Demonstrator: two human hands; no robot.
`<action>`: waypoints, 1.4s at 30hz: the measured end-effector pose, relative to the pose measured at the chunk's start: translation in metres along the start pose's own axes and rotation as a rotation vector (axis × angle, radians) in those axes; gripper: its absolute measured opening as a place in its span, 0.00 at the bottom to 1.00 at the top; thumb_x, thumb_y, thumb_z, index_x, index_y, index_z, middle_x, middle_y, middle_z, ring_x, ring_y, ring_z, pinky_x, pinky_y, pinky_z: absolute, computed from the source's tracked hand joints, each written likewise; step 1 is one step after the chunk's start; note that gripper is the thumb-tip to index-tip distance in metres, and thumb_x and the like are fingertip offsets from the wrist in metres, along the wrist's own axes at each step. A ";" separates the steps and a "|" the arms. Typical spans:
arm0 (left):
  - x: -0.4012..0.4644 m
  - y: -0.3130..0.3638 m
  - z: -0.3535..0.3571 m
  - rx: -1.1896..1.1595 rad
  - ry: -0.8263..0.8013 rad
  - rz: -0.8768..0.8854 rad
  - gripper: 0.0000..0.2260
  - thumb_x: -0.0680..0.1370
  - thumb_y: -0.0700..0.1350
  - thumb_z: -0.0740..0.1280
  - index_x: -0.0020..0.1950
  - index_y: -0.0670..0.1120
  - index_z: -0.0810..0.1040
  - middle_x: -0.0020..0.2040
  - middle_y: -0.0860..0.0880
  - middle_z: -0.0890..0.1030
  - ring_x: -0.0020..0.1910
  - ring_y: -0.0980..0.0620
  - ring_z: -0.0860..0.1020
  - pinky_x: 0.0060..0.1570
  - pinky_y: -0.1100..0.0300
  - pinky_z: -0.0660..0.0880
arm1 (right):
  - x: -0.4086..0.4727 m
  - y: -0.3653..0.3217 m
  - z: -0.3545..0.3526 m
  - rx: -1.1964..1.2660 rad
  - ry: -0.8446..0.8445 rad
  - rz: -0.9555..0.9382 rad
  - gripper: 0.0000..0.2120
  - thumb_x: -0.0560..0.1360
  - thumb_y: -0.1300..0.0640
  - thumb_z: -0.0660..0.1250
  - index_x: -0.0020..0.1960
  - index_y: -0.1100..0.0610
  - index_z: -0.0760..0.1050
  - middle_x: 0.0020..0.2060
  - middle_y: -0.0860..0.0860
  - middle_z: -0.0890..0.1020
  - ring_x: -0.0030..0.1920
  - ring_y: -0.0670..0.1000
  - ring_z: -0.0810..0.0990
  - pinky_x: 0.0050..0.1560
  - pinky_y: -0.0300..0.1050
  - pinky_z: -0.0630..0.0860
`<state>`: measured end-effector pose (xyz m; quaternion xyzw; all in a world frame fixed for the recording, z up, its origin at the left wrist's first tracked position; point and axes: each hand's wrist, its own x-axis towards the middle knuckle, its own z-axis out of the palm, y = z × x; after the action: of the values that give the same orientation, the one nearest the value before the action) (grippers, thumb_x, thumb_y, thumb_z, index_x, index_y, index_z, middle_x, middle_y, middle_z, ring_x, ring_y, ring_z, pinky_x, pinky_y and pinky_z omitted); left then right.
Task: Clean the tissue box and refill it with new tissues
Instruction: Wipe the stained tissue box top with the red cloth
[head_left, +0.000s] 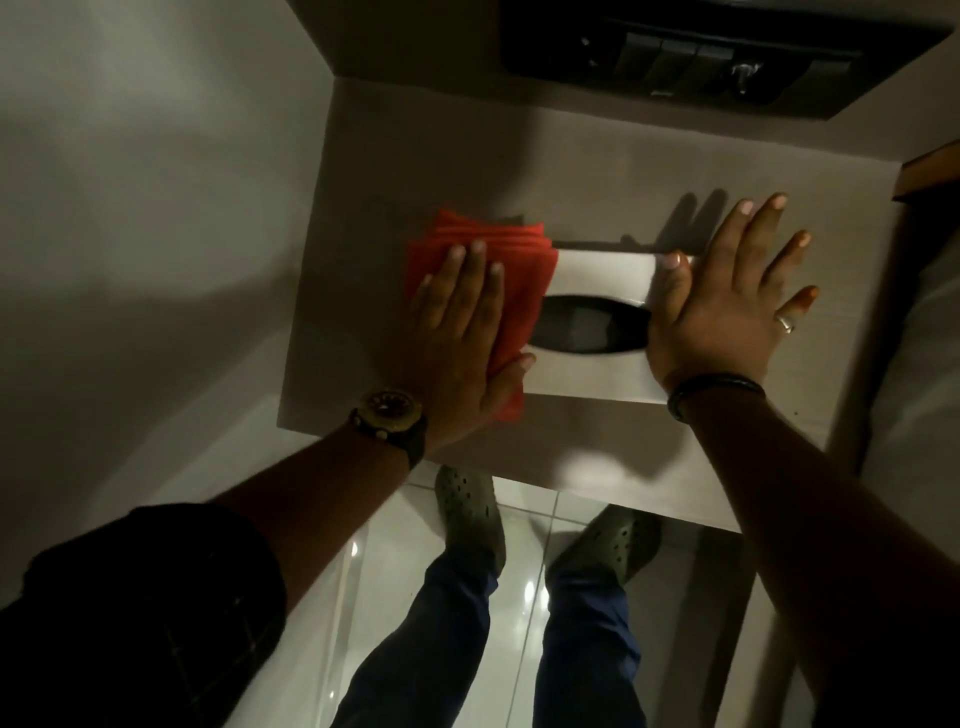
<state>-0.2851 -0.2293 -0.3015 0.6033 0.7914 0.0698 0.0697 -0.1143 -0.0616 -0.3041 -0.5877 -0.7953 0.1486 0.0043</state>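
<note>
A white tissue box (597, 376) with a dark oval slot lies flat on the small grey table (415, 166); I see no tissue in the slot. My left hand (462, 338) lies flat on a folded red cloth (519, 260) and presses it against the box's left end. My right hand (727, 306) rests on the box's right end, thumb along the top face and fingers spread out over the table beyond it.
A black panel (701, 57) with switches sits on the wall behind the table. A pale wall runs along the left. Below the table's front edge are a glossy tiled floor (524, 525) and my feet in green clogs (472, 514).
</note>
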 end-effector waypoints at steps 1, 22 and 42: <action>0.003 -0.001 -0.001 -0.002 -0.005 0.003 0.35 0.78 0.59 0.57 0.76 0.36 0.57 0.76 0.35 0.58 0.76 0.36 0.55 0.74 0.40 0.53 | 0.000 0.000 0.000 -0.006 0.001 0.001 0.35 0.79 0.35 0.39 0.80 0.53 0.43 0.80 0.55 0.45 0.78 0.64 0.43 0.73 0.71 0.43; -0.027 0.037 -0.002 0.032 -0.111 -0.046 0.36 0.78 0.63 0.50 0.76 0.38 0.56 0.77 0.37 0.56 0.77 0.39 0.53 0.75 0.43 0.48 | -0.001 -0.003 -0.003 -0.024 -0.031 0.003 0.38 0.77 0.30 0.38 0.80 0.52 0.44 0.80 0.55 0.44 0.78 0.64 0.43 0.74 0.69 0.46; 0.049 0.091 0.008 -0.041 -0.043 -0.368 0.34 0.80 0.61 0.51 0.78 0.39 0.51 0.78 0.39 0.52 0.78 0.39 0.48 0.75 0.43 0.45 | 0.001 0.003 0.005 0.133 0.051 -0.008 0.30 0.82 0.42 0.45 0.80 0.55 0.49 0.80 0.56 0.48 0.78 0.63 0.48 0.75 0.62 0.51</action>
<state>-0.2101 -0.1578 -0.2932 0.4481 0.8851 0.0591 0.1105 -0.1126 -0.0608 -0.3094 -0.5865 -0.7857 0.1858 0.0643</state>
